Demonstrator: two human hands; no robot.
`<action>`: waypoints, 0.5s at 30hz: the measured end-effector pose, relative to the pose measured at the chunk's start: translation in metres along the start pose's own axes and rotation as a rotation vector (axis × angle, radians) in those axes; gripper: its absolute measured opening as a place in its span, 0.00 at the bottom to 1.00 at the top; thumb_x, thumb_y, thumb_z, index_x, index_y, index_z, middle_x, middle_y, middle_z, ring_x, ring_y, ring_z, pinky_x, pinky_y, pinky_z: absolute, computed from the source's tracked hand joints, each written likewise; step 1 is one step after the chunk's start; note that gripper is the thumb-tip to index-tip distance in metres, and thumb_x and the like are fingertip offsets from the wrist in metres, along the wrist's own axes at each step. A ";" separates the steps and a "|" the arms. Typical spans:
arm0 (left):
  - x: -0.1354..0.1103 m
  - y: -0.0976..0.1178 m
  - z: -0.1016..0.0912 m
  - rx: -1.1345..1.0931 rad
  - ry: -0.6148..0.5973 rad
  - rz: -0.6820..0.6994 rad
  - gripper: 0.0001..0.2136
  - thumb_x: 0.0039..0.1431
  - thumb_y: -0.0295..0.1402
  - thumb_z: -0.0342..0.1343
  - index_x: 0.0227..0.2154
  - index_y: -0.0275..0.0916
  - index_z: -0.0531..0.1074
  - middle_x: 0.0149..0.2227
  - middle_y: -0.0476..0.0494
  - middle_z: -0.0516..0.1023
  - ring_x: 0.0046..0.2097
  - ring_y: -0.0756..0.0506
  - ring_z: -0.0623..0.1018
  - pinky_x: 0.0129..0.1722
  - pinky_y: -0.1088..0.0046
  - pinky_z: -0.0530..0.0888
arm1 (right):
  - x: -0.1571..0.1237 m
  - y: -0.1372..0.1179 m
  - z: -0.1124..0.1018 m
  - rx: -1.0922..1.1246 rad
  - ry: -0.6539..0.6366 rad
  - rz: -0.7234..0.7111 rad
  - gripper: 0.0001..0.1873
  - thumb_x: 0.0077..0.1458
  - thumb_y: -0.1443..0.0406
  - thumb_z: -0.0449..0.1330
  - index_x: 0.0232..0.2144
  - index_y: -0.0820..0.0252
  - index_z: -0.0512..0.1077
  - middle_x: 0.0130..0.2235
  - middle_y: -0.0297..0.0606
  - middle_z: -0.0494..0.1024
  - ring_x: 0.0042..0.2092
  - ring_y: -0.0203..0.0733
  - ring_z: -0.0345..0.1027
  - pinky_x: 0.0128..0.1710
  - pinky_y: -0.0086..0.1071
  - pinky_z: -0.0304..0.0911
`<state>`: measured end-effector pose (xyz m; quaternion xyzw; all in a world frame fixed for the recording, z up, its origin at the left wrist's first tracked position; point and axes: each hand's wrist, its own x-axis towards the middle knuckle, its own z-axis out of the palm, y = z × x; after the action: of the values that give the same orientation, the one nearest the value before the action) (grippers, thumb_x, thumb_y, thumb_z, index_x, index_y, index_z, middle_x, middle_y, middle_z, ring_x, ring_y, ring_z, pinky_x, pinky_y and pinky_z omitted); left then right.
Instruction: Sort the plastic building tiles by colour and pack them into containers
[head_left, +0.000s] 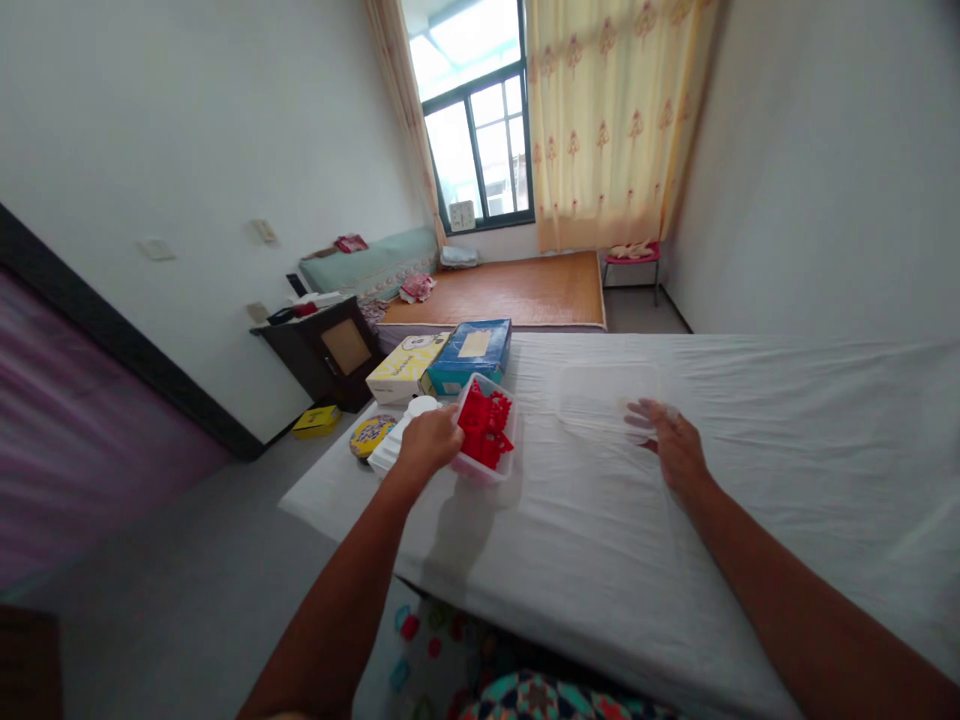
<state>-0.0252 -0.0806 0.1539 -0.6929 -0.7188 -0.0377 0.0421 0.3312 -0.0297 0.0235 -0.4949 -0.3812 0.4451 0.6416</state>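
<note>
With my left hand (433, 440) I grip the left rim of a clear plastic container (480, 474), which is tilted. Red plastic pieces (486, 424) fill much of it; their exact kind is too blurred to tell. My right hand (667, 432) is at the right end of a clear, flat plastic lid (607, 390), with its fingers seen through the lid and the thumb on the near side. The lid is just over or against the white cloth; I cannot tell whether it touches.
A blue box (472, 350) and a yellow-and-white box (407, 368) stand behind the container. A round yellow tin (371, 435) and white items (384, 455) lie left of it. The white-covered table (585, 530) has its near edge close to my body. Small coloured pieces (409, 627) lie on the floor.
</note>
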 end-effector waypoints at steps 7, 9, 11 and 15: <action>0.006 0.021 -0.014 0.274 0.070 0.128 0.16 0.58 0.25 0.46 0.47 0.34 0.71 0.41 0.32 0.78 0.43 0.37 0.79 0.43 0.62 0.72 | -0.006 -0.005 0.004 -0.027 -0.007 -0.006 0.25 0.54 0.48 0.56 0.46 0.59 0.70 0.50 0.47 0.77 0.42 0.43 0.75 0.25 0.25 0.65; 0.008 0.027 -0.010 0.317 0.083 0.184 0.17 0.59 0.23 0.44 0.48 0.31 0.70 0.41 0.30 0.78 0.42 0.37 0.79 0.40 0.62 0.73 | -0.007 -0.005 0.004 -0.046 -0.003 -0.021 0.26 0.55 0.47 0.56 0.46 0.59 0.70 0.49 0.47 0.77 0.42 0.43 0.76 0.25 0.25 0.65; 0.009 0.034 -0.005 0.348 0.086 0.240 0.17 0.60 0.21 0.42 0.49 0.29 0.69 0.41 0.28 0.77 0.41 0.36 0.80 0.37 0.62 0.74 | -0.006 -0.005 0.003 -0.067 -0.002 -0.042 0.26 0.55 0.47 0.55 0.46 0.59 0.70 0.49 0.47 0.77 0.41 0.43 0.76 0.25 0.26 0.65; 0.009 0.046 0.003 0.387 0.074 0.309 0.16 0.62 0.21 0.43 0.50 0.26 0.69 0.41 0.26 0.75 0.40 0.37 0.80 0.34 0.64 0.74 | -0.006 -0.003 0.003 -0.087 -0.009 -0.069 0.26 0.56 0.46 0.54 0.46 0.59 0.71 0.48 0.46 0.78 0.41 0.44 0.76 0.26 0.27 0.66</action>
<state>0.0209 -0.0698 0.1514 -0.7719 -0.5960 0.0823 0.2054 0.3271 -0.0345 0.0267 -0.5068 -0.4200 0.4078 0.6328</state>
